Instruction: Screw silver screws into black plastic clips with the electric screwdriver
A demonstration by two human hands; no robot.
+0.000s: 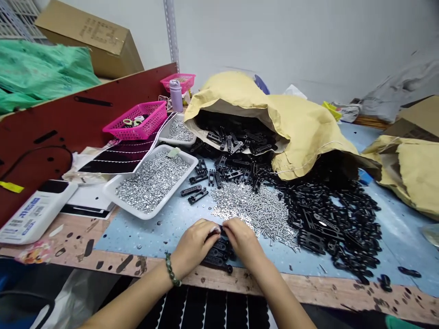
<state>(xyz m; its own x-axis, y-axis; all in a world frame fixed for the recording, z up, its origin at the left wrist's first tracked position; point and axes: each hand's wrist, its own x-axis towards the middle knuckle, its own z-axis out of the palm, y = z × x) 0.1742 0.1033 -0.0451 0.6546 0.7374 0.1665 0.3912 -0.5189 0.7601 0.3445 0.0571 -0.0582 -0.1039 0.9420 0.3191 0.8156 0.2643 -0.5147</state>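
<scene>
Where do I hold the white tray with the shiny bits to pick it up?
Grip the white tray by its raised rim, on the two long sides, coming from outside. The rim stands up like a lip to hook under. The loose silver bits nearly fill it, so keep it level.

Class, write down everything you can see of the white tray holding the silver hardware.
The white tray is a shallow rectangular container with a raised rim and rounded corners, apparently plastic. It lies flat at an angle to the bench, filled with a loose mass of small silver fasteners, too small to identify exactly. A pale green slip rests near its far rim. Its near edge lies over the blue mat.
</scene>
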